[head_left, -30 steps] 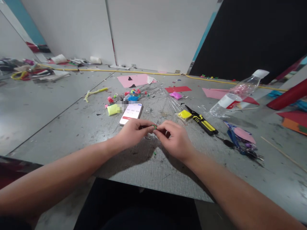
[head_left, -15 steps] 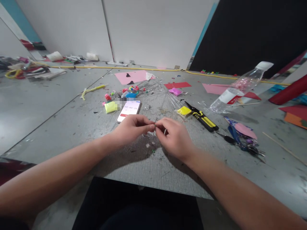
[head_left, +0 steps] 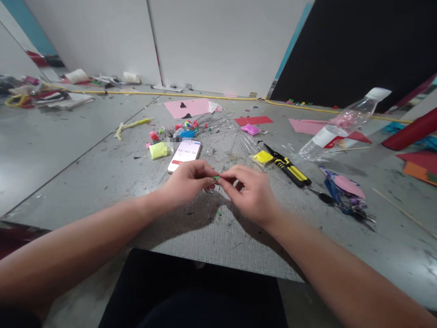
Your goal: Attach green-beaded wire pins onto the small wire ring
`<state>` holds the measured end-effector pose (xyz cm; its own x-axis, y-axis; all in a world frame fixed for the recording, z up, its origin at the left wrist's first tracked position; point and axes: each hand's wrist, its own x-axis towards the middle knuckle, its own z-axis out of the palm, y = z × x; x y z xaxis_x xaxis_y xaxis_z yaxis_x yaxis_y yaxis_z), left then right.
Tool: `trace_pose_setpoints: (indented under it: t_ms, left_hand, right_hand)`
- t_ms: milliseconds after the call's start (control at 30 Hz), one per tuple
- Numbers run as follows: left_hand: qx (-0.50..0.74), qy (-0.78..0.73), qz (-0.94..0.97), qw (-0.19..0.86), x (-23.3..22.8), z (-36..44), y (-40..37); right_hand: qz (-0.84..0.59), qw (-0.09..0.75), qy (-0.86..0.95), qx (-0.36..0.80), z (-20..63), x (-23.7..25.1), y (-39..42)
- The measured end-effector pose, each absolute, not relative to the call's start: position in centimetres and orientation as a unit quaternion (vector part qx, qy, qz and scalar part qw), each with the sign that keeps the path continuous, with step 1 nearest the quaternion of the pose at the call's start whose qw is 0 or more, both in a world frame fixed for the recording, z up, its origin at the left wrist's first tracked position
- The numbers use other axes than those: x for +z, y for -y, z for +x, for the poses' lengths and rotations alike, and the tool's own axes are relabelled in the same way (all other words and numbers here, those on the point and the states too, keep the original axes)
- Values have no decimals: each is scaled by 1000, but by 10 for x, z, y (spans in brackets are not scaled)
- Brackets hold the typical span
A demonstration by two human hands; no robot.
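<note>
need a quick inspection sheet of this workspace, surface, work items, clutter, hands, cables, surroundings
surface: grey table, scratched, littered with small scraps
job's things: tiny green piece pinched between both hands above the table
clutter: phone showing a timer; yellow block; pile of coloured bits; yellow-handled cutters; tilted plastic bottle; pink paper; scissors
grippers: left hand and right hand meet at the fingertips, both closed on the green piece
cables: yellow cord along the table's far edge
surroundings: white wall panels; black board at right
</note>
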<state>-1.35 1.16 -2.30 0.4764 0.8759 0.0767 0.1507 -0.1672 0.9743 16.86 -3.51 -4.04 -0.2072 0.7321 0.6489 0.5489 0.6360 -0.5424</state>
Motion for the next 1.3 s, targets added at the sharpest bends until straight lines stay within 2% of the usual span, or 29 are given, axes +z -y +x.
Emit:
trace_pose_setpoints:
  t_ms: [167,400,600,1100,1300]
  left_hand:
    - [357,-373,660,545,-19,-10,-8]
    - [328,-312,610,650,-21,-13,-8]
    - [361,-356,605,614,-20,-12,-9]
    - [325,-351,655,584,-26,-16,-14]
    - [313,-345,639,612,-21,-14,-9]
  right_hand:
    - [-423,485,760,91,168,-42,36]
    - [-466,484,735,85,171,-42,33]
    - [-407,468,779,92,171,-39,35]
    - [-415,489,762,91,172,-43,33]
    - [-433,453,769,125,172,-40,33]
